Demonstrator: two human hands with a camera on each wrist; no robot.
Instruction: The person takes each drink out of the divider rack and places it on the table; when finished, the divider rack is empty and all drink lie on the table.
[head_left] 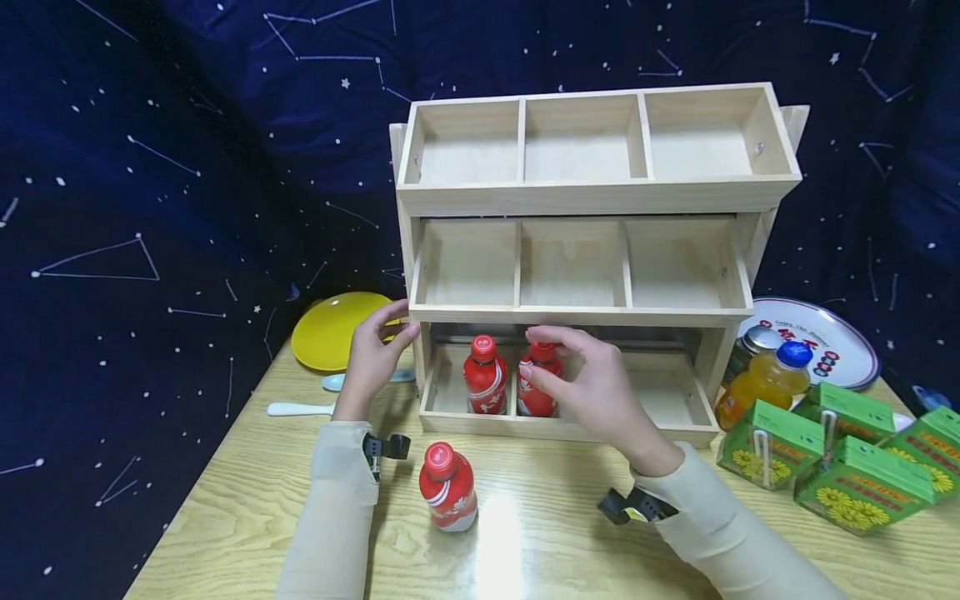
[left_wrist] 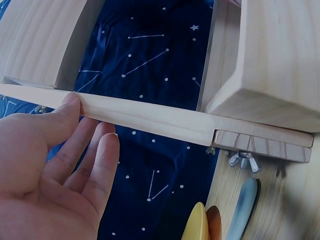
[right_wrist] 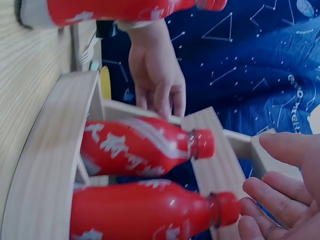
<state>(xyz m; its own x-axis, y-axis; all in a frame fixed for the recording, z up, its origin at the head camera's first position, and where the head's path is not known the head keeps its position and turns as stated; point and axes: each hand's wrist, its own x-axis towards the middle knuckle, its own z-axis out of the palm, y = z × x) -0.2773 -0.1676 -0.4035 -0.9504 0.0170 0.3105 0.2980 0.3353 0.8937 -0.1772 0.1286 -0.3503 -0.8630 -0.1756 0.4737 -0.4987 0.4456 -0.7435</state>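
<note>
A three-tier wooden rack (head_left: 592,198) stands on the table. My left hand (head_left: 373,354) holds the rack's left upright (left_wrist: 150,117), thumb on one face and fingers at the other. In the bottom tier, one red-labelled drink bottle (head_left: 486,385) stands in the left compartment. Another red bottle (right_wrist: 145,210) stands upright in the middle one. My right hand (head_left: 600,387) is beside that second bottle's cap, fingers spread and loosely bent; in the right wrist view the fingertips (right_wrist: 247,206) are close to the cap, not wrapped round it. A third red bottle (head_left: 450,498) stands on the table in front.
Several green drink cartons (head_left: 862,483), an orange drink bottle (head_left: 772,379), a metal-lidded jar (head_left: 759,340) and a white plate (head_left: 851,354) are at the right. On the left lie a yellow plate (head_left: 330,333), a blue spoon (head_left: 332,382) and a white-handled utensil (head_left: 300,409).
</note>
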